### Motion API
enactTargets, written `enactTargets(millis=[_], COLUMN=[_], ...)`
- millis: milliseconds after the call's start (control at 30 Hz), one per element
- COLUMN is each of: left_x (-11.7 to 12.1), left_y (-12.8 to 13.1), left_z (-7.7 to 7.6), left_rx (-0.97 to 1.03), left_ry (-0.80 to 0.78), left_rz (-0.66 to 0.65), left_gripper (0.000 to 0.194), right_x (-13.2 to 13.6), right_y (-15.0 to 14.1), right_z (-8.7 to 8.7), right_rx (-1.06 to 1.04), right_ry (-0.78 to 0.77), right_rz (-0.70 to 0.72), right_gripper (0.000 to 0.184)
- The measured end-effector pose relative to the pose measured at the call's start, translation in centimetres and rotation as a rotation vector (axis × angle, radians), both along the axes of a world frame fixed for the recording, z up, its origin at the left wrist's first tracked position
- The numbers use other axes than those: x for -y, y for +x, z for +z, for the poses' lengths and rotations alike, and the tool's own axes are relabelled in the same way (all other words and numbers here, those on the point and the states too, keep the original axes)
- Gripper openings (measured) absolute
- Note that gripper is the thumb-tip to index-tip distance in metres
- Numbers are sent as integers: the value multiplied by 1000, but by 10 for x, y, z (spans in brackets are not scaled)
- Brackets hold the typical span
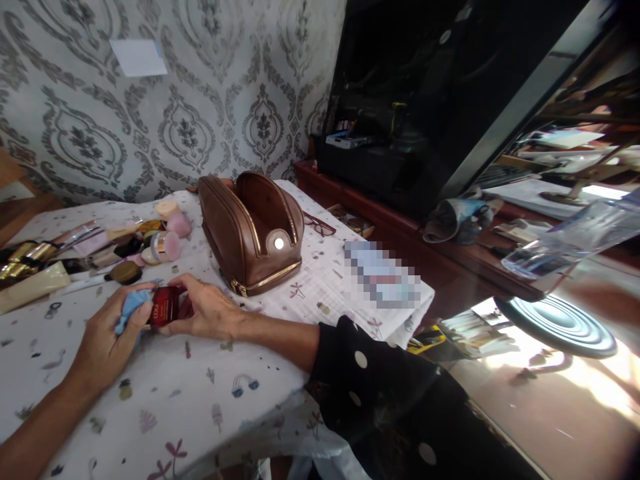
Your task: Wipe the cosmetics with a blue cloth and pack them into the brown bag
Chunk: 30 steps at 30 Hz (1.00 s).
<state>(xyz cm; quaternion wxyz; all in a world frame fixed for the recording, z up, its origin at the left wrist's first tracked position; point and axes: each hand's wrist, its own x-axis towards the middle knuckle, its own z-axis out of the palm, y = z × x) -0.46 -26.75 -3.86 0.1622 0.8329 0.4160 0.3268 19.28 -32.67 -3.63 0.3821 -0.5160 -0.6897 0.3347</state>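
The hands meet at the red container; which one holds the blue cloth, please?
The left hand holds the blue cloth; the right hand, only the red container.

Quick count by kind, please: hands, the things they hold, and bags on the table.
Hands: 2 (left hand, right hand)
Blue cloth: 1
Red container: 1
Brown bag: 1
Total: 5

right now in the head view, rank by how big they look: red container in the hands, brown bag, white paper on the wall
1. brown bag
2. white paper
3. red container, partly hidden by fingers; ranked on what shows
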Motion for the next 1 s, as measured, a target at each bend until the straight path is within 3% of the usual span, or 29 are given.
enactTargets(millis=[133, 367, 500, 800, 1000], left_x=[0, 2, 0, 4, 5], left_y=[-1, -3, -4, 1, 3], left_z=[1, 0, -3, 1, 1], left_rx=[-16, 51, 33, 6, 7], left_ry=[89, 57, 12, 256, 336], left_rz=[-58, -131, -90, -23, 38], left_gripper=[40, 33, 36, 28, 28], right_x=[-1, 1, 0, -7, -4], right_y=[2, 5, 5, 0, -1], right_z=[-1, 2, 3, -6, -8], right_rx=[-25, 26, 62, 150, 138], right_ry=[-52, -65, -68, 115, 138], right_rz=[-1, 31, 51, 102, 133], right_gripper=[71, 74, 73, 77, 85])
